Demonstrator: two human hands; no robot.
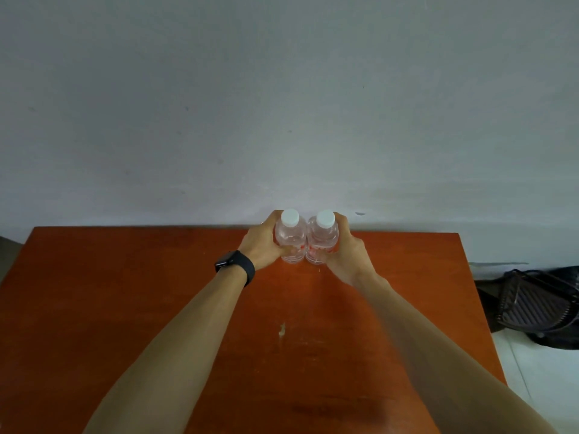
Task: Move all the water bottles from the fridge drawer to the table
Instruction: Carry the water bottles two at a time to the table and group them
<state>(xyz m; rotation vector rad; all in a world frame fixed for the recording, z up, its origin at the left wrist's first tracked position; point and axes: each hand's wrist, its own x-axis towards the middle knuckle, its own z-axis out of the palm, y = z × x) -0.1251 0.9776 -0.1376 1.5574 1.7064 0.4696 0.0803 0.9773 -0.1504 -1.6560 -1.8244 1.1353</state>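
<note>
Two clear water bottles with white caps stand upright and side by side near the far edge of the orange-brown table [125,308]. My left hand [263,242] grips the left bottle [290,234] around its body. The right bottle [324,236] is held the same way by my right hand [346,249]. The two bottles touch each other. Their bases appear to rest on the table top. A black watch sits on my left wrist. The fridge drawer is not in view.
A pale grey wall [282,104] rises directly behind the table's far edge. On the white floor to the right of the table lies a dark wire basket or bag [539,305]. A small pale mark [282,329] shows mid-table.
</note>
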